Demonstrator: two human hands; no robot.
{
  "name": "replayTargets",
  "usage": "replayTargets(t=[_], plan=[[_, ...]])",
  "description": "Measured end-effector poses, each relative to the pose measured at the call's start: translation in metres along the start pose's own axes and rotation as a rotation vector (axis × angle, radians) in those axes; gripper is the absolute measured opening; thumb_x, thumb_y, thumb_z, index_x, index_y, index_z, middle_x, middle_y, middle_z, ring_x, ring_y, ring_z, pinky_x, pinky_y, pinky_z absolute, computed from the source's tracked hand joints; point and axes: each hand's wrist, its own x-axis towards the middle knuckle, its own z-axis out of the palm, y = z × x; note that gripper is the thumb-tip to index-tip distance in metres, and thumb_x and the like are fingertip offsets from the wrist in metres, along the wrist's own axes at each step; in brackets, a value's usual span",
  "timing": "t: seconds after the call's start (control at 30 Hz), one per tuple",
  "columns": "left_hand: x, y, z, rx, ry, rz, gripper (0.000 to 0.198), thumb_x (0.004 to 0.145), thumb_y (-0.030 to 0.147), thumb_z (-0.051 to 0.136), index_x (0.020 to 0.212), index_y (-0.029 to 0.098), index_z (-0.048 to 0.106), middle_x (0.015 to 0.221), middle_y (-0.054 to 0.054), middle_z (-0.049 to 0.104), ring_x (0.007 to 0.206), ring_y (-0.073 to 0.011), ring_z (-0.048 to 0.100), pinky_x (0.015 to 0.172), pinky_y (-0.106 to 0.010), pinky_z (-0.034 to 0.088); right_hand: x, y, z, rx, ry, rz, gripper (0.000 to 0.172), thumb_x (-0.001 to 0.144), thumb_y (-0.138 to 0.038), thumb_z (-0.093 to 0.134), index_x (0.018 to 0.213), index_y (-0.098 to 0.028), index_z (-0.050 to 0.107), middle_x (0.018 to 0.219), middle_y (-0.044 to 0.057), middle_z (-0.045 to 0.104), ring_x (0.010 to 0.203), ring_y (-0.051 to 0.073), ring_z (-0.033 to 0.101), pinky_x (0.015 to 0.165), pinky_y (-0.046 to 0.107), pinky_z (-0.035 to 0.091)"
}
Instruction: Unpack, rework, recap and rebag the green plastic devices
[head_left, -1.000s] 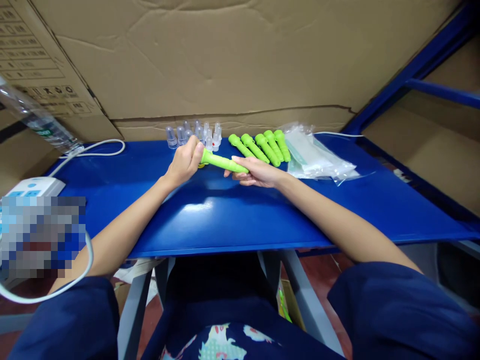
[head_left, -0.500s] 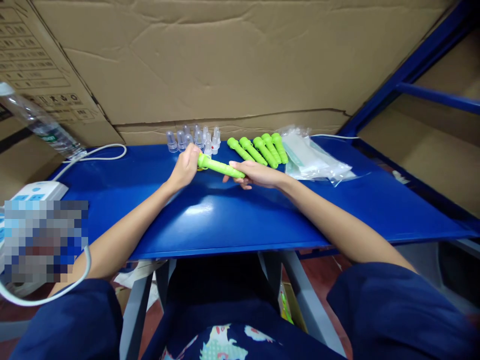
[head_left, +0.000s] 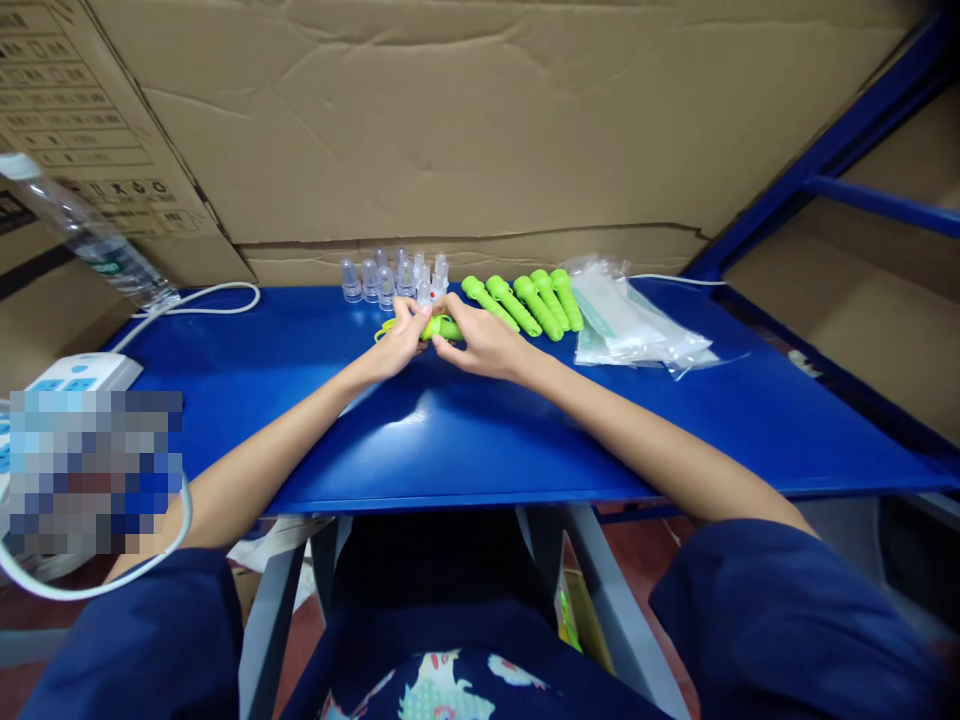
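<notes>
Head view: 1 tube (head_left: 445, 328), over the table (head_left: 480, 440); your left hand (head_left: 399, 342) pinches its left end, your right hand (head_left: 486, 342) curls fingers round the body. Likely light, stiff, slick plastic, hardly fragile; best held mid-body

Clock from held torch (head_left: 448, 328): caps (head_left: 385, 286) at 11, five torches (head_left: 538, 308) at 2, bags (head_left: 645, 325) at 3, all on table (head_left: 480, 440). Power strip (head_left: 79, 375) 9, bottle (head_left: 112, 252) 10, cardboard (head_left: 450, 130) 12.

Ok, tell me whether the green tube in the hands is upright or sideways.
Sideways: the green tube runs across the view between the left hand and right hand, which hides part of it.
</notes>
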Motion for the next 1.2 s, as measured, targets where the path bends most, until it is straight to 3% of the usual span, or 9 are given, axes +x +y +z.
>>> replayTargets(t=[0.1,0.23,0.33,0.47,0.6,0.7,0.9,1.07,1.2], plan=[[0.000,0.001,-0.002,-0.001,-0.050,0.037,0.042,0.104,0.066,0.048,0.102,0.028,0.029,0.073,0.009,0.043,0.052,-0.0065,0.040,0.055,-0.022,0.031,0.000,0.005,-0.001,0.056,0.024,0.026,0.033,0.096,-0.035,0.053,0.123,-0.017,0.057,0.105,0.010,0.072,0.083,0.022,0.067,0.076,0.032,0.050],[-0.006,0.008,-0.008,0.110,-0.162,0.164,0.049,0.102,0.070,0.045,0.117,0.024,0.039,0.079,0.003,0.059,0.065,-0.0113,0.058,0.065,-0.025,0.047,-0.005,0.011,-0.004,0.169,0.102,0.103,0.035,0.098,-0.043,0.057,0.121,-0.018,0.064,0.076,0.000,0.064,0.064,0.016,0.054,0.067,0.029,0.045],[-0.010,0.013,-0.013,0.315,-0.206,0.291,0.061,0.094,0.069,0.064,0.127,0.022,0.045,0.101,-0.006,0.071,0.084,-0.0174,0.069,0.079,-0.031,0.055,-0.010,0.017,-0.005,0.277,0.131,0.148,0.044,0.097,-0.053,0.060,0.122,-0.017,0.069,0.079,0.001,0.068,0.067,0.016,0.056,0.068,0.030,0.047],[-0.009,0.011,-0.013,0.627,-0.050,0.508,0.069,0.077,0.056,0.089,0.124,0.017,0.055,0.120,-0.013,0.073,0.098,-0.0223,0.072,0.088,-0.033,0.057,-0.013,0.020,-0.004,0.413,0.152,0.178,0.054,0.092,-0.061,0.066,0.118,-0.015,0.075,0.097,0.007,0.076,0.083,0.022,0.067,0.078,0.035,0.053],[-0.006,0.008,-0.015,0.745,0.030,0.597,0.051,0.084,0.053,0.084,0.110,0.015,0.061,0.099,-0.007,0.076,0.088,-0.0180,0.073,0.080,-0.026,0.055,-0.013,0.012,-0.003,0.528,0.127,0.204,0.056,0.090,-0.060,0.069,0.115,-0.011,0.077,0.094,0.008,0.077,0.080,0.020,0.067,0.076,0.033,0.053],[-0.006,0.012,-0.020,0.753,-0.042,0.621,0.044,0.089,0.055,0.079,0.103,0.016,0.063,0.086,-0.003,0.075,0.078,-0.0159,0.073,0.072,-0.024,0.053,-0.013,0.006,-0.006,0.540,0.117,0.225,0.058,0.090,-0.061,0.068,0.116,-0.009,0.078,0.090,0.008,0.077,0.075,0.018,0.065,0.071,0.031,0.051],[-0.010,0.023,-0.021,0.612,-0.198,0.624,0.029,0.099,0.045,0.067,0.097,0.016,0.063,0.086,-0.005,0.078,0.081,-0.0171,0.077,0.075,-0.025,0.057,-0.012,0.004,-0.014,0.342,0.130,0.261,0.064,0.091,-0.072,0.064,0.106,-0.012,0.082,0.078,0.006,0.074,0.069,0.016,0.058,0.065,0.029,0.042],[-0.013,0.020,-0.015,0.458,-0.215,0.449,0.021,0.100,0.038,0.062,0.102,0.018,0.062,0.091,-0.005,0.080,0.087,-0.0188,0.079,0.084,-0.030,0.062,-0.008,0.001,-0.017,0.123,0.077,0.345,0.073,0.095,-0.082,0.049,0.098,-0.018,0.084,0.074,0.006,0.071,0.068,0.019,0.058,0.067,0.031,0.039],[-0.013,0.016,-0.011,0.258,-0.194,0.316,0.039,0.092,0.041,0.073,0.122,0.017,0.063,0.110,-0.010,0.080,0.104,-0.0229,0.079,0.095,-0.036,0.063,-0.004,0.005,-0.012,0.051,0.096,0.365,0.074,0.093,-0.086,0.049,0.094,-0.020,0.084,0.074,0.010,0.070,0.074,0.027,0.064,0.070,0.036,0.044]])
